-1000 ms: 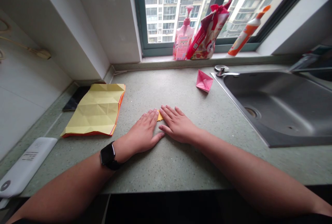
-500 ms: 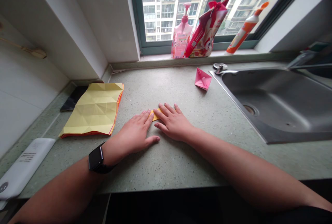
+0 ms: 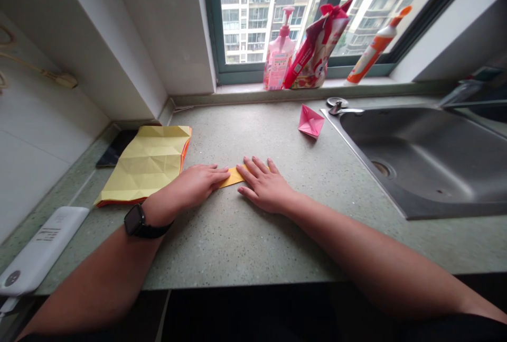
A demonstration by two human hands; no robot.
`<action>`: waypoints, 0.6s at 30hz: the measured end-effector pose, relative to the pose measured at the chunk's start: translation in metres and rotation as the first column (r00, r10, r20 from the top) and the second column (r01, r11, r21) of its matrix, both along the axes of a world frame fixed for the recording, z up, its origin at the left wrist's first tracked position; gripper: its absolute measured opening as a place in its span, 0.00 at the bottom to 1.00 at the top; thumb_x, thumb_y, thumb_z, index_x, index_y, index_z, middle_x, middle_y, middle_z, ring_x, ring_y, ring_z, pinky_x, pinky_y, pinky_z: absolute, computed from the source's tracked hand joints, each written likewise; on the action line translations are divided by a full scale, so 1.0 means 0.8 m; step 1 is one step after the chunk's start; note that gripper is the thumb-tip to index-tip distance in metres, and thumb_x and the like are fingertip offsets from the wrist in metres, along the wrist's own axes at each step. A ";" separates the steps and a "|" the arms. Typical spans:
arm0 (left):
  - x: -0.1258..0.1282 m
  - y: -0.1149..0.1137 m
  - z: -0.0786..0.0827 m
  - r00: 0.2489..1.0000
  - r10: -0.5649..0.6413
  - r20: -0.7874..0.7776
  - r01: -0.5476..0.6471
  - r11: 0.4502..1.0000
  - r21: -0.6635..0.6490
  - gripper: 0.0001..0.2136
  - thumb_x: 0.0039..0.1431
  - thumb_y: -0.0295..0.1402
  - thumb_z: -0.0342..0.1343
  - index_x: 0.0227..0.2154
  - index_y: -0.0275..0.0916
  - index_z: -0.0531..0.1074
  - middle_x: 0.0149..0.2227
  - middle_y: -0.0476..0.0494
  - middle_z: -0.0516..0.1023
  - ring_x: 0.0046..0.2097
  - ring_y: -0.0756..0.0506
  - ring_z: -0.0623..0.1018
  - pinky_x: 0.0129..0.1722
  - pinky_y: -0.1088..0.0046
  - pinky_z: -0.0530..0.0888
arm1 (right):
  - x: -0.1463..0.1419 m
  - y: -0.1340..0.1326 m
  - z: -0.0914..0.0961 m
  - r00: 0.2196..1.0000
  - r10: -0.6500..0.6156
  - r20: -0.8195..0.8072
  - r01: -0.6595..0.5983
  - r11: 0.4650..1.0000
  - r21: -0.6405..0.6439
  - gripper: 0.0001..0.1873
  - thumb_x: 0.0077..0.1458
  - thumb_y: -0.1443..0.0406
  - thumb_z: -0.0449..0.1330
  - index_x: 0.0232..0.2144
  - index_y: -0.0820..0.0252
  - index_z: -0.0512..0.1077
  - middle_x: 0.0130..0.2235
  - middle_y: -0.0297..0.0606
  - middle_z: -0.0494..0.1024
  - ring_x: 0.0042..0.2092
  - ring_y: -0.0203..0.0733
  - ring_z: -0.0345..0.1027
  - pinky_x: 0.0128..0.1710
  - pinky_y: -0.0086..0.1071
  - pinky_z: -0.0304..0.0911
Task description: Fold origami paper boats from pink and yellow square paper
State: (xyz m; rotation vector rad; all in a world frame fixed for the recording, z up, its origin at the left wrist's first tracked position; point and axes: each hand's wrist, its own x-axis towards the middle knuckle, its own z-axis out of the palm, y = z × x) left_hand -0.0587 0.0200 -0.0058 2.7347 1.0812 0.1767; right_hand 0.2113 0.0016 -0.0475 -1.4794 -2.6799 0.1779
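Observation:
A narrow folded strip of orange-yellow paper [image 3: 233, 176] lies flat on the counter between my hands, its two ends covered by fingers. My right hand [image 3: 263, 186] rests open on the paper's right part, palm down with fingers spread and thumb apart. At the left end, my left hand [image 3: 202, 186] presses on the paper with fingers stretched out and close together; its thumb is hidden. A black watch sits on the left wrist. Beyond and to the right stands a pink folded-paper piece [image 3: 310, 121], apart from both hands.
A stack of creased paper sheets [image 3: 148, 159], yellow on top, lies left beside my left forearm. A dark flat object [image 3: 114, 149] and a white power bank [image 3: 43, 249] are further left. The steel sink [image 3: 420, 162] is right; bottles and a red bag [image 3: 319, 48] line the windowsill.
My left hand has slid left along the paper strip, uncovering more of it. My right hand has stayed almost in place. The view has shifted slightly.

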 end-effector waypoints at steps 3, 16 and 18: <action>0.000 -0.006 0.007 0.995 0.042 -0.091 -0.046 0.998 -0.042 0.20 0.77 0.32 0.51 0.66 0.48 0.77 0.71 0.41 0.76 0.70 0.34 0.76 0.69 0.50 0.73 | -0.001 0.000 0.002 0.999 -0.008 0.034 0.008 1.000 -0.016 0.41 0.76 0.40 0.43 0.80 0.50 0.55 0.82 0.43 0.51 0.82 0.64 0.40 0.79 0.67 0.39; -0.004 -0.016 0.023 0.955 0.222 -0.197 -0.238 0.969 -0.061 0.22 0.75 0.38 0.59 0.69 0.44 0.75 0.74 0.30 0.69 0.73 0.27 0.71 0.70 0.46 0.71 | -0.003 -0.001 0.012 0.998 -0.018 0.062 0.022 0.998 -0.062 0.41 0.76 0.42 0.47 0.81 0.48 0.53 0.82 0.40 0.49 0.82 0.64 0.39 0.80 0.65 0.41; -0.008 -0.013 0.018 0.948 0.251 -0.195 -0.263 0.964 -0.036 0.25 0.73 0.41 0.62 0.69 0.42 0.74 0.74 0.29 0.69 0.72 0.27 0.72 0.70 0.46 0.71 | -0.002 -0.001 0.011 0.999 -0.021 0.047 0.024 0.998 -0.058 0.41 0.75 0.41 0.48 0.81 0.47 0.53 0.82 0.39 0.50 0.82 0.64 0.39 0.80 0.65 0.41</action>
